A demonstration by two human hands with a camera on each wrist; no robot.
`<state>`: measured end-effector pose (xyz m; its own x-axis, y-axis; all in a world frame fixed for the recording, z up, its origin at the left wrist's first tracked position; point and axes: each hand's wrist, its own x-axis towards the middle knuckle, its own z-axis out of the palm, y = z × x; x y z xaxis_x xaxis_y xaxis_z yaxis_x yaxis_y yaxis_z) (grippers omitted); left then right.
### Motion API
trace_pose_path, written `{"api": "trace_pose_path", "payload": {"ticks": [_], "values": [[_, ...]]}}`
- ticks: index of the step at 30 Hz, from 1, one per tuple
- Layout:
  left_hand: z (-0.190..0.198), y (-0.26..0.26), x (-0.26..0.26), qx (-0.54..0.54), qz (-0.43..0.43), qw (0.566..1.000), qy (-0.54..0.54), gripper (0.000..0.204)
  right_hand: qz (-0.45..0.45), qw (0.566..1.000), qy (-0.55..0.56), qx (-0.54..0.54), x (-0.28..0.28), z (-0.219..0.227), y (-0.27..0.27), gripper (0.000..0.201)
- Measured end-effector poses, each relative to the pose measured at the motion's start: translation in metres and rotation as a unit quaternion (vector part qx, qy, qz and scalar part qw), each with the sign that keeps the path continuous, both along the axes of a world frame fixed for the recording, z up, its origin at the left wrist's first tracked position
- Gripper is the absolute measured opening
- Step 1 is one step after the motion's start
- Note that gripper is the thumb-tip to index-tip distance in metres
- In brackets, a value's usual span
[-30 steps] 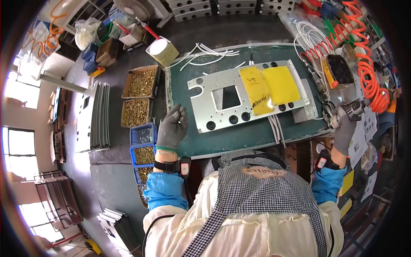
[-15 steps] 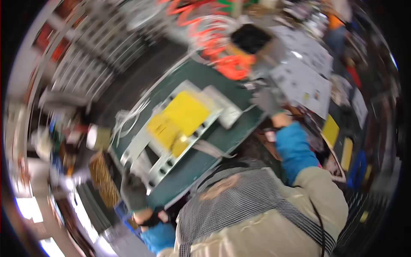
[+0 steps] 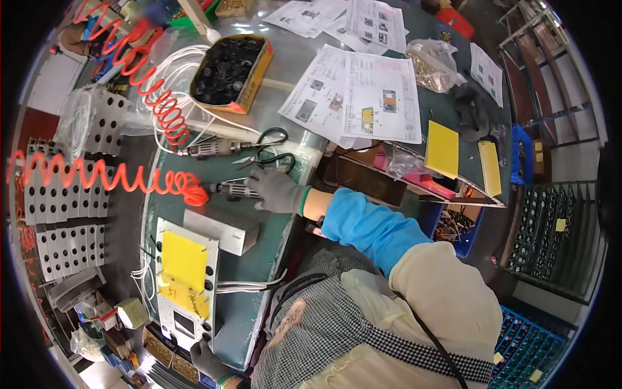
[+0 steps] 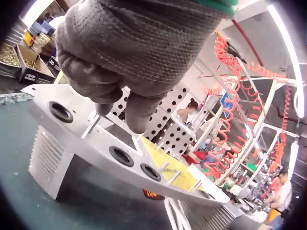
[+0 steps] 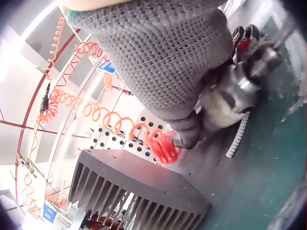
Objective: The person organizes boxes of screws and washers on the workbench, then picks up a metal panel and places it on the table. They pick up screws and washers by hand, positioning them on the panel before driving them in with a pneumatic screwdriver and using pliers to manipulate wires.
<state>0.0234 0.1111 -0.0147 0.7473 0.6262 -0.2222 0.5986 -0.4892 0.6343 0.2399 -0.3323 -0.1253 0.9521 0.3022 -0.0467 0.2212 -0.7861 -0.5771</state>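
Observation:
My gloved right hand [image 3: 278, 191] grips an air screwdriver [image 3: 234, 190] low over the green bench mat [image 3: 253, 285]; a red coiled hose [image 3: 188, 185] runs to it. In the right wrist view its metal body [image 5: 235, 91] is blurred, and my palm hides part of it. My gloved left hand [image 3: 208, 360] is at the near end of a silver metal panel [image 3: 216, 266]. Its fingers bend loosely over the panel in the left wrist view, close to a thin stud [image 4: 91, 127], with nothing visible between them. Yellow sheets [image 3: 184, 256] cover part of the panel.
A finned heatsink [image 3: 223, 230] lies beside the panel. Near my right hand are a second air tool [image 3: 214, 148] and black-handled scissors [image 3: 275, 161]. Beyond stand a box of black parts [image 3: 230, 71] and printed drawings [image 3: 382, 97]. White cables [image 3: 249, 284] stick out under the panel.
The head view has swung toward the right side of the bench. The air screwdriver has come down near the second tool, still in my right hand. My left hand has moved to the panel's end.

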Motion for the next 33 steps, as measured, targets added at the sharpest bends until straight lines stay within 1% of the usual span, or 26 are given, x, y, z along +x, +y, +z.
{"api": "trace_pose_path", "payload": {"ticks": [2, 3, 6, 7, 8, 10, 13, 16, 20, 22, 25, 28, 32, 33], "values": [[-0.007, 0.002, -0.001, -0.001, 0.015, 1.000, -0.019, 0.022, 0.022, 1.000, -0.019, 0.004, -0.006, -0.013, -0.005, 0.064], [-0.001, -0.011, 0.003, 0.033, 0.024, 0.999, -0.001, 0.025, 0.039, 0.999, 0.002, 0.009, -0.007, -0.009, -0.009, 0.063], [0.007, -0.030, 0.005, 0.083, 0.042, 0.995, 0.019, 0.029, 0.046, 0.997, -0.010, 0.054, -0.014, -0.017, -0.016, 0.061], [0.007, -0.036, 0.007, 0.091, 0.074, 0.993, 0.026, 0.031, 0.039, 0.997, -0.045, 0.059, -0.017, -0.022, -0.015, 0.060], [0.006, -0.036, 0.007, 0.107, 0.073, 0.991, 0.044, 0.031, 0.041, 0.996, -0.037, 0.068, -0.018, -0.027, -0.017, 0.060], [0.003, -0.026, 0.005, 0.140, 0.070, 0.984, 0.080, 0.032, 0.044, 0.995, -0.021, 0.088, -0.017, -0.021, -0.020, 0.060], [-0.004, -0.008, 0.001, 0.095, 0.066, 0.991, 0.063, 0.033, 0.050, 0.993, -0.007, 0.106, -0.014, -0.020, -0.023, 0.061], [-0.010, 0.001, -0.002, 0.081, 0.074, 0.993, 0.049, 0.031, 0.046, 0.994, 0.014, 0.099, -0.015, -0.018, -0.023, 0.064], [-0.013, 0.013, -0.005, 0.081, 0.079, 0.991, 0.067, 0.031, 0.038, 0.996, 0.008, 0.081, -0.017, -0.018, -0.020, 0.065], [-0.013, 0.014, -0.004, 0.083, 0.091, 0.990, 0.075, 0.029, 0.042, 0.995, 0.020, 0.083, -0.016, -0.016, -0.021, 0.064], [-0.017, 0.021, -0.006, 0.100, 0.084, 0.989, 0.066, 0.028, 0.048, 0.995, 0.018, 0.083, -0.016, -0.018, -0.022, 0.071], [-0.018, 0.014, -0.005, 0.070, 0.116, 0.990, 0.034, 0.026, 0.043, 0.994, 0.028, 0.097, -0.015, -0.016, -0.021, 0.064], [-0.019, 0.016, -0.006, 0.034, 0.120, 0.992, 0.016, 0.023, 0.039, 0.994, 0.013, 0.099, -0.014, -0.011, -0.022, 0.065], [-0.018, 0.011, -0.004, 0.057, 0.124, 0.990, 0.025, 0.023, 0.045, 0.995, 0.023, 0.091, -0.013, -0.010, -0.022, 0.067]]}}
